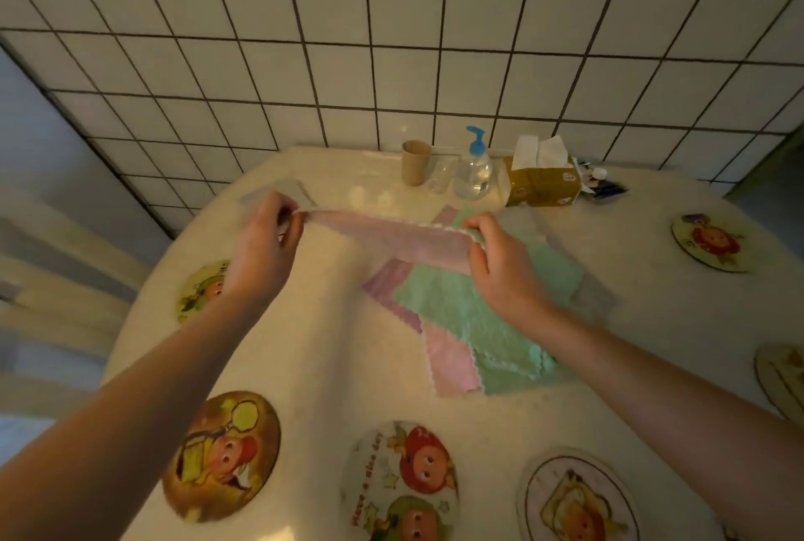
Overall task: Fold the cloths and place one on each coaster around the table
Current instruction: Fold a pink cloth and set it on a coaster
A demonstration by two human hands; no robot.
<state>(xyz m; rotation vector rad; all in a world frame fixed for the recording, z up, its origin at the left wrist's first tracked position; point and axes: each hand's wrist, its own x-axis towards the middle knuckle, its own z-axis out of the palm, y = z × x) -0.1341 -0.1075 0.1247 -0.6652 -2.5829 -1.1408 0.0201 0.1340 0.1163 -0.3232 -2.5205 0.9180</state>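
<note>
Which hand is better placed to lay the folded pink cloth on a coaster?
Probably the left hand: it grips the pink fleecy cloth nearest the round cartoon coaster beside its wrist.

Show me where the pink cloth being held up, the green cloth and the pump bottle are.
pink cloth (391,238), head view, middle of the stretched strip.
green cloth (457,314), head view, centre of its top face.
pump bottle (473,175), head view, clear body.

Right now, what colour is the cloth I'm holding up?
Pale pink cloth with a white scalloped edge; head view.
</note>
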